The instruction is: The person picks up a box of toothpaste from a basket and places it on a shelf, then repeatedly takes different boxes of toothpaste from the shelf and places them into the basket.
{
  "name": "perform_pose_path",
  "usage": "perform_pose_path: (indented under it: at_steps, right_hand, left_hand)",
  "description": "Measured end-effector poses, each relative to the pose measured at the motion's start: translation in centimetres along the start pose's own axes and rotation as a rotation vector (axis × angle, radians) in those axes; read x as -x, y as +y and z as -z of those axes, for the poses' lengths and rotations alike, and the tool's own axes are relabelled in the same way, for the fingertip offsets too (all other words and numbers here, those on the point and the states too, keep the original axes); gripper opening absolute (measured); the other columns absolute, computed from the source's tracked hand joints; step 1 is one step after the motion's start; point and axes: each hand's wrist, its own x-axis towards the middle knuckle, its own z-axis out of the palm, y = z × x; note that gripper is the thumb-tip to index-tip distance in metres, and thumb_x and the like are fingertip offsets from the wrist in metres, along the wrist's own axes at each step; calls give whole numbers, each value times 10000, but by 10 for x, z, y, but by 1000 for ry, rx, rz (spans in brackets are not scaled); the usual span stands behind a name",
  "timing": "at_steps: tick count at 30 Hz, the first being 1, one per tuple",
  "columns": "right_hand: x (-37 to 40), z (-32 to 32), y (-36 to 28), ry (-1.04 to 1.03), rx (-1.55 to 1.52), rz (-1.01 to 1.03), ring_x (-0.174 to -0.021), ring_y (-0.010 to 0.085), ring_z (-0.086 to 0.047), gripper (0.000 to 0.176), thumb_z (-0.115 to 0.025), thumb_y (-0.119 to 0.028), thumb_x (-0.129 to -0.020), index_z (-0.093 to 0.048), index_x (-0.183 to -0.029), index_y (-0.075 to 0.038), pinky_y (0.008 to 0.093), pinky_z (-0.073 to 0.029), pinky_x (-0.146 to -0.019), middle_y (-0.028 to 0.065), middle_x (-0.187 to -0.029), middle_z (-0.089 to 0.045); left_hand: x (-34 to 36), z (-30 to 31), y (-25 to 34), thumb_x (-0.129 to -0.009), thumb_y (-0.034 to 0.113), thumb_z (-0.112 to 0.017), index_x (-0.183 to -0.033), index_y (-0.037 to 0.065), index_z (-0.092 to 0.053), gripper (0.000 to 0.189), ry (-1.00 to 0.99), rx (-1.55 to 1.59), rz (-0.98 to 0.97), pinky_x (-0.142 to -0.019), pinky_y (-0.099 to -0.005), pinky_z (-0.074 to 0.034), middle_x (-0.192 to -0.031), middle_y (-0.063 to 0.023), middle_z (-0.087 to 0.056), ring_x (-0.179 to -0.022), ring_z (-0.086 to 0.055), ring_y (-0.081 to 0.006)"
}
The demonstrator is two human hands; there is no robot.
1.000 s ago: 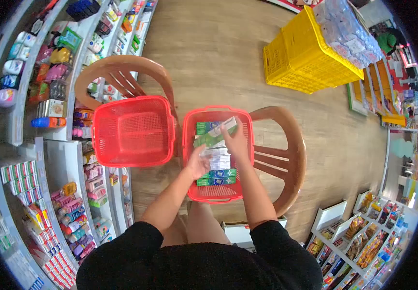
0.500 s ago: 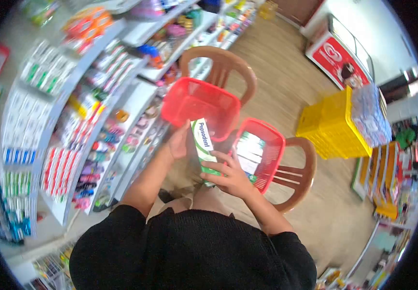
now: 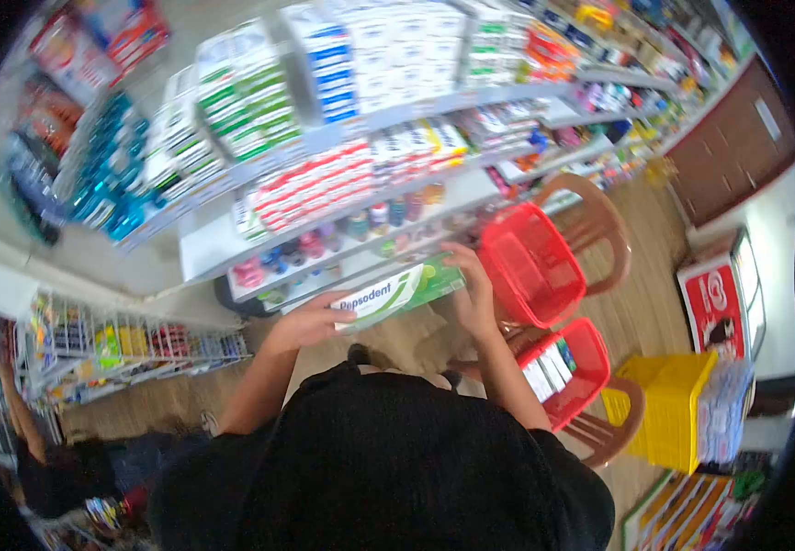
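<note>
A white and green Pepsodent toothpaste box (image 3: 397, 294) lies level between my two hands, its printed side up. My left hand (image 3: 313, 321) grips the end by the brand name. Around the green end, my right hand (image 3: 473, 283) is closed. Past my right hand stands a red basket (image 3: 544, 246) with a bare inside. A second red basket (image 3: 599, 356), nearer my right forearm, holds several boxes (image 3: 547, 371) in white and green.
Shelves ahead carry stacked toothpaste boxes (image 3: 315, 188) and blue bottles (image 3: 114, 197). Brown chairs (image 3: 620, 241) stand by the baskets. Yellow crates (image 3: 659, 390) and a red freezer (image 3: 714, 298) are at right. Another person (image 3: 76, 468) is at lower left, near a wire rack (image 3: 131, 344).
My view and body have turned left toward the shelves, so the baskets now appear farther right. The toothpaste box has gone from nearly upright in view to nearly sideways, still held in both hands.
</note>
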Motion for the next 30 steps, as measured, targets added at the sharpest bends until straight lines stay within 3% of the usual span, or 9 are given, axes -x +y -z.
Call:
perform_pose_path:
  at_steps: [7,9,11,13,16,23,26,28,30]
  right_hand:
    - [-55,-169,14,-413,-89,-62,-1184,253,-513,549,-396,158,-738,-578,-1210,-55,328,-425,-956,144,-1237,-565]
    - [-58,-209,16,-437,-115,-85,-1071,233,-595,574,-399,153,-793,-508,-1312,-68,282,-508,-806,152,-1274,-535]
    - [-54,-240,8,-299,-443,-491,-970,229,-631,556,-426,116,-834,-436,-1356,-76,307,-540,-776,124,-1268,-515]
    - [-47,-263,30,-280,-424,-394,-844,204,-660,590,-428,124,-836,-394,-1382,-95,268,-557,-645,136,-1302,-474]
    - [-42,-279,35,-255,-320,-408,-814,195,-652,593,-463,105,-837,-393,-1383,-114,278,-550,-646,164,-1285,-470]
    - [-43,-290,42,-140,-209,-382,-751,180,-656,631,-537,67,-790,-406,-1391,-78,271,-524,-617,169,-1148,-558]
    - [-51,-294,45,-136,-113,-291,-775,163,-622,705,-570,31,-768,-369,-1432,-97,291,-511,-672,161,-1091,-585]
    - [-52,-295,40,-139,-126,-325,-761,164,-618,712,-569,26,-770,-363,-1438,-105,289,-511,-672,158,-1083,-589]
    - [-54,-293,41,-195,-126,-375,-735,166,-608,753,-564,16,-771,-318,-1467,-132,290,-512,-673,159,-1080,-594]
  left_hand:
    - [143,48,11,-818,156,-718,-1392,-5,-401,675,114,-162,-32,-846,-245,-465,-1197,-63,-598,-1001,-567,-93]
    - [171,65,0,-830,141,-704,-1411,15,-379,678,184,-142,-109,-816,-265,-498,-1212,-64,-590,-1019,-582,-108]
    - [198,57,15,-849,136,-681,-1435,48,-349,680,350,48,-161,-800,-297,-529,-1225,-64,-582,-1043,-598,-144]
    - [208,71,18,-868,134,-659,-1442,69,-337,662,394,39,-219,-794,-327,-549,-1232,-70,-577,-1062,-607,-182]
    - [204,79,36,-920,153,-590,-1453,76,-303,610,620,71,-385,-849,-385,-536,-1286,-69,-547,-1107,-581,-200]
    - [124,114,106,-886,169,-656,-1441,60,-306,665,527,101,-565,-872,-366,-494,-1277,-125,-531,-1102,-563,-198]
    - [83,131,132,-863,189,-689,-1376,25,-394,614,742,-26,-574,-749,-290,-500,-1172,-137,-594,-1036,-590,-190]
    - [66,134,144,-852,155,-706,-1329,74,-488,531,752,-115,-502,-564,-231,-381,-1031,-46,-636,-721,-499,-51]
    - [52,138,144,-857,185,-698,-1315,68,-498,513,806,-210,-495,-593,-238,-397,-1011,-49,-631,-748,-510,-69]
